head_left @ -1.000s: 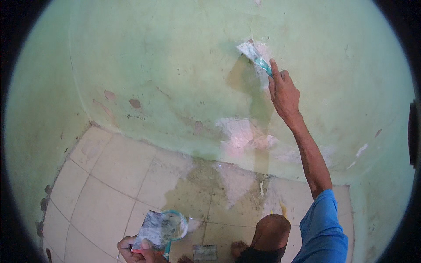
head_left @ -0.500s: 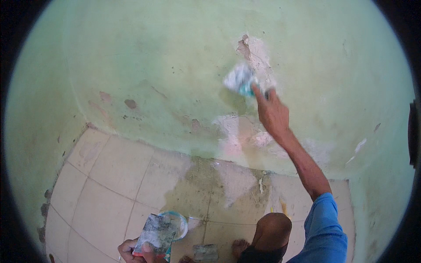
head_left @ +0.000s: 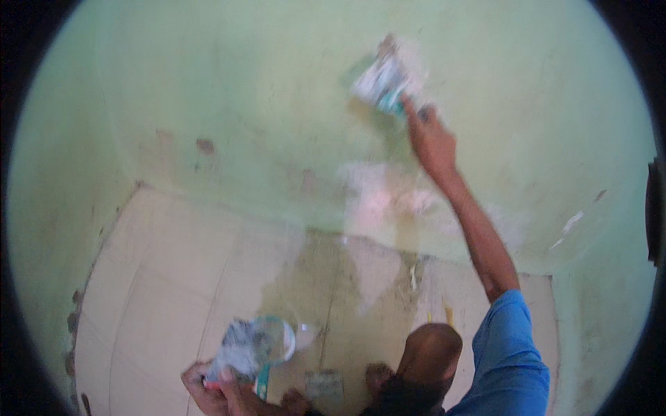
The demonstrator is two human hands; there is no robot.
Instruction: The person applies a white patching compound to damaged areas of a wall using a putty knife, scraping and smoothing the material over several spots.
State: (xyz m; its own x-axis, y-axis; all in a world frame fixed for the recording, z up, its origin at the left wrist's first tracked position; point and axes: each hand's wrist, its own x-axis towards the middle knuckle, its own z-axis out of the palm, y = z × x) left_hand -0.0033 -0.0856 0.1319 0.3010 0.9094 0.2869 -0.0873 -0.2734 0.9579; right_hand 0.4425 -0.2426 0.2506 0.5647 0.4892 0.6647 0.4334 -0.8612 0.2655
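Note:
My right hand grips a putty knife with a teal part by its handle. The wide blade of this putty knife, smeared with white, lies at the wall beside a bare, pale patch. Low on the left, my left hand is closed on a flat scraper with a red edge, its face coated in white and grey paste. Just past that scraper is a round tub with a pale rim, partly covered by it. Motion blurs both tools somewhat.
The green wall has peeled, whitish spots low down. A wet, dirty stain spreads over the floor tiles. A grey rectangular piece lies between my feet, left of my bent knee.
My right hand has slid the putty knife up the wall, closer to the top of the bare patch. The whole view has tilted slightly downward. My left hand still holds its scraper low.

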